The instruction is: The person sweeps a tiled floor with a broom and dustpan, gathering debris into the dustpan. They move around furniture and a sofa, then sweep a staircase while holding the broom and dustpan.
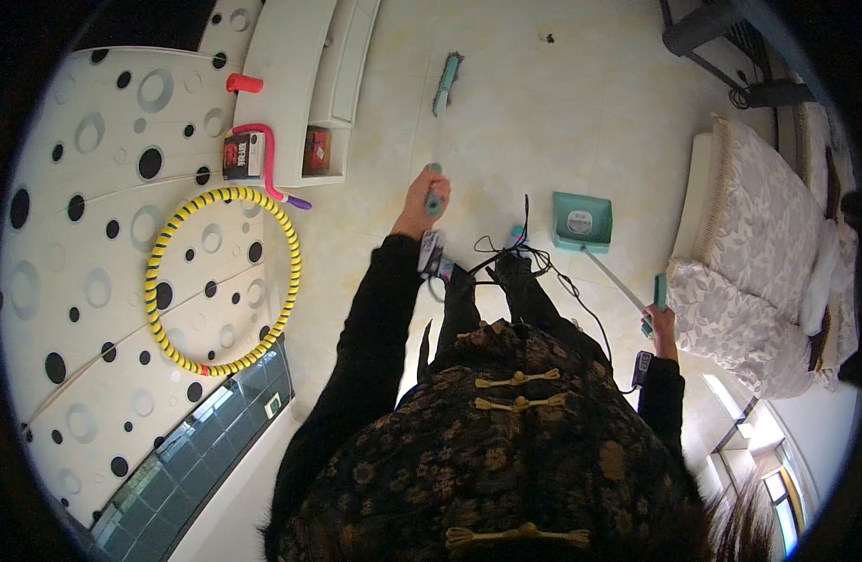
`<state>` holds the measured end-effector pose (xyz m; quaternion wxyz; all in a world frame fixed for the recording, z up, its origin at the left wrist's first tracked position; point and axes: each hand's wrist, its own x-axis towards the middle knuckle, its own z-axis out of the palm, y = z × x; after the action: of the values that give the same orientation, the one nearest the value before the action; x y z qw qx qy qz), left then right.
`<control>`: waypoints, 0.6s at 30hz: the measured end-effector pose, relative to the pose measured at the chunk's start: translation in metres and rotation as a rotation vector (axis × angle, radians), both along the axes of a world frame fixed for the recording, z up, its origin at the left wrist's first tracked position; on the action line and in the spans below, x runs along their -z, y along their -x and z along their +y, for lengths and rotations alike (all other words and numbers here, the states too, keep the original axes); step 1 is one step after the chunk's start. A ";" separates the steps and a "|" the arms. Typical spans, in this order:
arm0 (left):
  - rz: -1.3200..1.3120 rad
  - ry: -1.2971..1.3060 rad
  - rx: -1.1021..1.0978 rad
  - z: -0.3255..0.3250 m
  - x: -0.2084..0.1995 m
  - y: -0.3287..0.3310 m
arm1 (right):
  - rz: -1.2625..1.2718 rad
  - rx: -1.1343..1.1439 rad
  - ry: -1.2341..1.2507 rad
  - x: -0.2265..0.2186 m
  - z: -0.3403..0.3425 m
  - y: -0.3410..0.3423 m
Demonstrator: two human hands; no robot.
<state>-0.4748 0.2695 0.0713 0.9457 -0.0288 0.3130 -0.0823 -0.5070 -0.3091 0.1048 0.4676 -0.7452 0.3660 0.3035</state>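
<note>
My left hand (423, 202), reaching forward from a black sleeve, is closed round the green grip of a broom (446, 86). The broom's pale handle runs away from me to a narrow green head with dark bristles, low over or on the floor; contact cannot be made out. Off to the right, my right hand (662, 330) grips the green-ended handle of a long-handled dustpan (597, 214). Its light green pan, with a pale round label inside, is on the floor ahead of my feet. Broom head and pan are well apart.
A small dark bit (549, 38) lies on the far floor. Black cables (562, 272) hang near my feet. At left are a yellow-and-black hoop (295, 272) and a white cabinet (281, 56); at right, a sofa (758, 197) with patterned covers and a black metal frame (702, 33).
</note>
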 end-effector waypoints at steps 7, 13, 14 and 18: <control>0.180 0.028 -0.077 0.001 -0.043 0.126 | 0.061 -0.110 0.025 0.003 -0.007 -0.019; 0.087 -0.487 0.223 0.019 -0.025 0.144 | 0.058 -0.150 0.074 0.011 -0.010 -0.029; -0.217 -1.230 0.439 0.017 -0.019 0.136 | 0.052 -0.123 0.036 0.010 -0.008 -0.029; -0.609 -1.837 0.686 -0.037 -0.006 0.081 | 0.050 -0.125 0.025 0.000 -0.002 -0.028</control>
<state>-0.5562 0.2322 0.0778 0.5676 0.8193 -0.0067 -0.0807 -0.4795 -0.3109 0.1051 0.4291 -0.7646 0.3340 0.3460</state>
